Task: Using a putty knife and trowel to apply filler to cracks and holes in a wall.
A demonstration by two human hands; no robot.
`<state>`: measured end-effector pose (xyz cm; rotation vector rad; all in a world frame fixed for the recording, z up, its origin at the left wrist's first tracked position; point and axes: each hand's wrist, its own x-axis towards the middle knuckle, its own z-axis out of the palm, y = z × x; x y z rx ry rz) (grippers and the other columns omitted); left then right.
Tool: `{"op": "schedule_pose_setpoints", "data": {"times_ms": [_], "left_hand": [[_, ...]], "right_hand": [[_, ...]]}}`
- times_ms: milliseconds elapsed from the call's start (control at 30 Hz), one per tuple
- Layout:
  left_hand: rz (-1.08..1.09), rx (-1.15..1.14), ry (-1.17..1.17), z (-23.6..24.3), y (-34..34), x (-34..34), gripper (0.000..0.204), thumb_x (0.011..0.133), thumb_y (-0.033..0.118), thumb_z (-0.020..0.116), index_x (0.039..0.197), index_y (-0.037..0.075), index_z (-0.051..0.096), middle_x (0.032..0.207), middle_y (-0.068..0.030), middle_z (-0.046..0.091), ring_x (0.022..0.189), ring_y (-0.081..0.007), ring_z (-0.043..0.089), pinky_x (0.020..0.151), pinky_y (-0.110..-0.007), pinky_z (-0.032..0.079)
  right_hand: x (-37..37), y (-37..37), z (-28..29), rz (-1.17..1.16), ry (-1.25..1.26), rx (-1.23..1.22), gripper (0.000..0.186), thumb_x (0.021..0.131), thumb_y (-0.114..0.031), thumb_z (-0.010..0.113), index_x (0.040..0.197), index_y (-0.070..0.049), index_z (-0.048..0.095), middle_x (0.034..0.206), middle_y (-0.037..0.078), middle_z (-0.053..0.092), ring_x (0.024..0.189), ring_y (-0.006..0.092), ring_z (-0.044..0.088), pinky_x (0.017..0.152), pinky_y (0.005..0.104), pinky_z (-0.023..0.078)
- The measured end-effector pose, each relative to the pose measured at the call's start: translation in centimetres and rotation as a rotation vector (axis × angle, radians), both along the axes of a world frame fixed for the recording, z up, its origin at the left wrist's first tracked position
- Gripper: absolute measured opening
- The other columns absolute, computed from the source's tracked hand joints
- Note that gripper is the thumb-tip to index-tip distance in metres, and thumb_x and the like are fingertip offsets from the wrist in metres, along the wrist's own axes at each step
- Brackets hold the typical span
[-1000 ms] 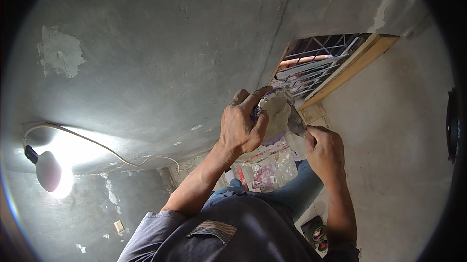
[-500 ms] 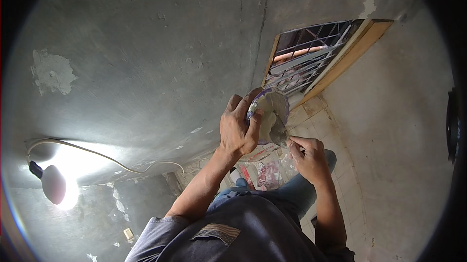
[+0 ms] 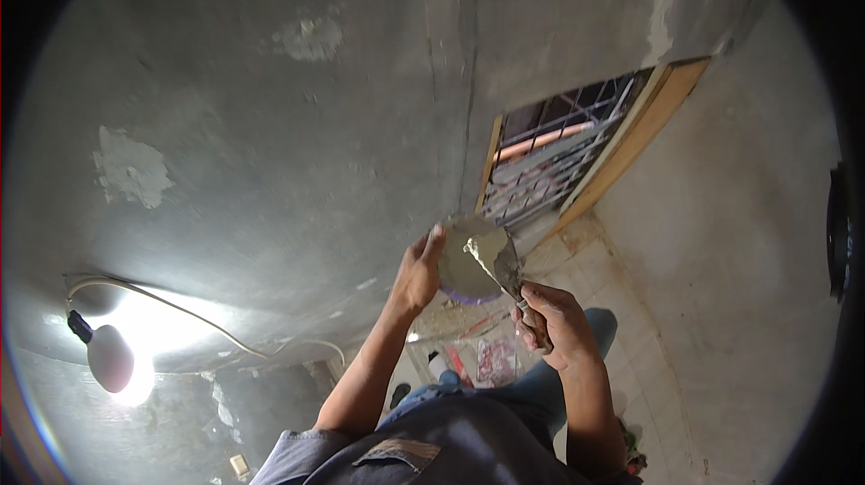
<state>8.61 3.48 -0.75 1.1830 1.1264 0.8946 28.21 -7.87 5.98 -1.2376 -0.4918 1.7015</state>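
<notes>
My left hand grips the side of a round bowl with a purple edge, smeared inside with pale filler paste. My right hand is wrapped round the worn handle of a small pointing trowel. The trowel's grey blade lies over the bowl's right side in this view; whether it touches the bowl I cannot tell. A ridge of whitish paste runs along the blade's left edge and ends in a lump at its tip.
Ahead is a grey wall with pale patches and a crack. A barred window with a wooden frame sits right of centre. A lit lamp hangs on a cable at the left. Red-stained things lie on the tiled floor.
The bowl has lowered and turned, its inside now facing me more. My right hand has moved down, and the trowel's handle and paste-edged blade now show clearly. The whole view has shifted slightly.
</notes>
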Motion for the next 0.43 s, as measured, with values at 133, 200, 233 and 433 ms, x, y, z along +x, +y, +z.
{"op": "schedule_pose_setpoints", "data": {"times_ms": [133,200,233,433], "left_hand": [[-0.067,-0.043,-0.006,0.7,-0.9,-0.4,0.068,0.098,0.051,0.04,0.126,-0.009,0.052,0.123,-0.0186,0.06,0.115,-0.0214,0.052,0.101,-0.033,0.038],[-0.09,-0.053,-0.01,-0.9,-1.1,-1.0,0.064,0.098,0.05,0.039,0.124,-0.007,0.054,0.12,-0.0172,0.061,0.112,-0.021,0.053,0.099,-0.033,0.039],[-0.112,-0.081,-0.033,-1.7,-1.1,-1.1,0.065,0.098,0.05,0.038,0.124,-0.007,0.054,0.12,-0.0171,0.062,0.112,-0.0209,0.053,0.098,-0.033,0.039],[-0.046,0.072,-0.106,-4.0,0.6,-1.0,0.061,0.096,0.046,0.047,0.13,-0.004,0.051,0.142,-0.0177,0.044,0.136,-0.0247,0.034,0.114,-0.033,0.018]], "right_hand": [[0.4,2.4,3.7,-0.031,0.139,0.276,0.026,0.095,-0.023,0.057,0.102,0.002,0.059,0.081,0.01,0.059,0.052,0.0153,0.052,0.045,0.0262,0.04],[-0.1,4.6,6.3,-0.08,0.101,0.428,0.029,0.095,-0.025,0.057,0.103,0.002,0.059,0.079,0.01,0.059,0.052,0.0152,0.051,0.045,0.0263,0.04],[-0.4,5.8,8.2,-0.147,0.072,0.507,0.031,0.095,-0.028,0.057,0.103,0.002,0.06,0.077,0.01,0.058,0.051,0.015,0.051,0.045,0.0263,0.039],[0.2,13.8,22.5,-0.305,-0.35,1.244,0.046,0.093,-0.038,0.058,0.112,0.003,0.062,0.063,0.001,0.051,0.047,0.0092,0.042,0.046,0.0251,0.04]]}}
